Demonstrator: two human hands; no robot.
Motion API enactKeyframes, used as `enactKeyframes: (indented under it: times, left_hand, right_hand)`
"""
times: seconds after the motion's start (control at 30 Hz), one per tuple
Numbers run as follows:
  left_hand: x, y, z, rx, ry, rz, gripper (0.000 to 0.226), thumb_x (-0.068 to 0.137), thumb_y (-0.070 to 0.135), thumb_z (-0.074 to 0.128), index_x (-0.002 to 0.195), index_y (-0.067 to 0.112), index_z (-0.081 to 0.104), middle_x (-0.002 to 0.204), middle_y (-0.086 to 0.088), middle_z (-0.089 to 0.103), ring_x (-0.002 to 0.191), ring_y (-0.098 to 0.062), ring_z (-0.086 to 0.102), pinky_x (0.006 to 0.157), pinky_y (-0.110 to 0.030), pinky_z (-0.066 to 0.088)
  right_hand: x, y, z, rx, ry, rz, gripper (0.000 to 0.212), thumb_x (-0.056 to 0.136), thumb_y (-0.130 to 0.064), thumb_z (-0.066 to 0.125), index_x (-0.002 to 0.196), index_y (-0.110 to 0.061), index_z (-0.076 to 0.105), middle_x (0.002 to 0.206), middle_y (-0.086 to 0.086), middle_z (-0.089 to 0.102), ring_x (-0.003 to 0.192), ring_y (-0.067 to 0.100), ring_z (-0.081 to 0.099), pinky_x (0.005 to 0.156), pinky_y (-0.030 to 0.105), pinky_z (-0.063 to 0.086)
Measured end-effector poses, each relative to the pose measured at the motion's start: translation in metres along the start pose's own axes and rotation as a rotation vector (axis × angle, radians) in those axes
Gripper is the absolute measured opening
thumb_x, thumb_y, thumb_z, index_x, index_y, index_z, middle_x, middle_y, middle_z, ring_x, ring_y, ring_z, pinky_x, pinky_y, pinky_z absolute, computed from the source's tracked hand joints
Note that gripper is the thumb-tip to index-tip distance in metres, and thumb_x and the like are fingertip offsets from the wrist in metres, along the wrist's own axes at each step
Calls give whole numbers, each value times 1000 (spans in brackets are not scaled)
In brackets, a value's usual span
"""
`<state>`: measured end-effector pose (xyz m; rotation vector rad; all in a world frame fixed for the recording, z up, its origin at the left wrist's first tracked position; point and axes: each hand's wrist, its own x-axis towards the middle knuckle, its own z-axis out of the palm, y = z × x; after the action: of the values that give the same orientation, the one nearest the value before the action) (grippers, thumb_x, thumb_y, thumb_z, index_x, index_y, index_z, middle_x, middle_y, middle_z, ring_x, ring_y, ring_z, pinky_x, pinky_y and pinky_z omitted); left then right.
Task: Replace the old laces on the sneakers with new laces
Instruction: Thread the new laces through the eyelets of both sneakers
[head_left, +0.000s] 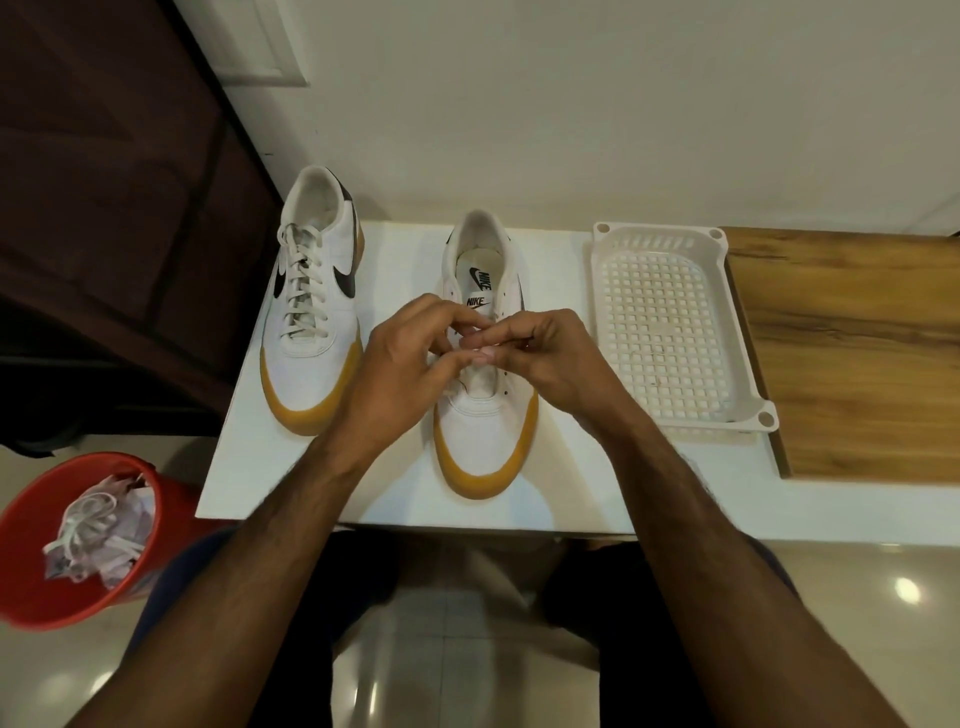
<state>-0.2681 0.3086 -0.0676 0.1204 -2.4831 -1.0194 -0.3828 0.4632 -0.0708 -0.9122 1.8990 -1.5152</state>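
Observation:
Two white sneakers with gum soles stand on a white table (561, 483), toes toward me. The left sneaker (314, 306) is fully laced with white laces. The right sneaker (485, 415) shows open eyelets and a bare tongue. Over its middle my left hand (400, 364) and my right hand (550, 358) meet, fingertips pinching a short piece of white lace (485, 340) between them. Most of that lace is hidden by my fingers. A red bucket (31, 587) at lower left holds a tangle of white laces (96, 525) and crumpled paper.
An empty white perforated plastic tray (670, 327) sits right of the right sneaker, partly over a wooden board (852, 353). Dark furniture stands at left. A pale wall runs behind the table. My knees and a glossy tiled floor lie below the table edge.

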Motion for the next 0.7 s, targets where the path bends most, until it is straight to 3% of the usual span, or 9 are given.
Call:
enactKeyframes:
  times: [0.1, 0.17, 0.3, 0.37, 0.5, 0.6, 0.7]
  left_hand:
    - [0, -2, -1, -5, 6, -24, 30, 84, 6, 78, 113, 10, 72, 97, 1, 66, 76, -4, 61, 75, -13, 50]
    - [0, -4, 0, -2, 8, -43, 25, 84, 4, 79, 108, 9, 74, 92, 0, 67, 77, -8, 64, 74, -18, 53]
    - [-1, -8, 2, 76, 11, -35, 11, 86, 5, 77, 96, 9, 75, 88, 0, 64, 76, -10, 60, 71, -20, 51]
    - [-1, -12, 2, 112, -17, -27, 8, 86, 5, 76, 93, 11, 75, 88, 5, 61, 74, -6, 56, 69, -23, 49]
    - [-2, -15, 9, 215, -129, 2, 9, 86, 13, 78, 94, 16, 77, 88, 12, 53, 73, -2, 48, 69, -32, 47]
    - [-2, -14, 13, 265, -156, 23, 10, 86, 15, 79, 95, 17, 78, 86, 4, 55, 75, -12, 53, 65, -38, 48]
    - [-3, -9, 14, 317, -168, 30, 10, 86, 19, 78, 96, 19, 79, 89, 1, 55, 83, -18, 56, 69, -39, 46]
  right_hand:
    - [0, -3, -2, 29, 27, 47, 15, 85, -2, 78, 100, -5, 76, 94, 8, 78, 92, 25, 74, 93, 48, 58]
    - [0, -5, -5, 84, 74, 103, 24, 82, -1, 81, 102, -4, 68, 87, 11, 78, 86, 27, 75, 85, 42, 61]
    - [-2, -7, -8, 172, 116, 162, 18, 93, 0, 67, 110, -2, 61, 87, 13, 78, 81, 23, 75, 76, 33, 60]
    - [-1, -4, -10, 49, 246, 206, 12, 96, -13, 67, 106, -7, 63, 85, 7, 77, 75, 18, 74, 73, 34, 59]
    - [1, 4, 1, -311, 326, 338, 36, 84, -52, 75, 93, -20, 61, 84, -4, 70, 74, 11, 69, 70, 33, 57]
    - [3, 7, 18, -475, 314, 355, 38, 80, -49, 76, 94, -19, 59, 87, -8, 65, 78, 9, 62, 69, 30, 51]
    - [6, 7, 21, -531, 348, 333, 26, 81, -36, 73, 93, -15, 63, 84, -6, 66, 78, 11, 62, 66, 28, 49]
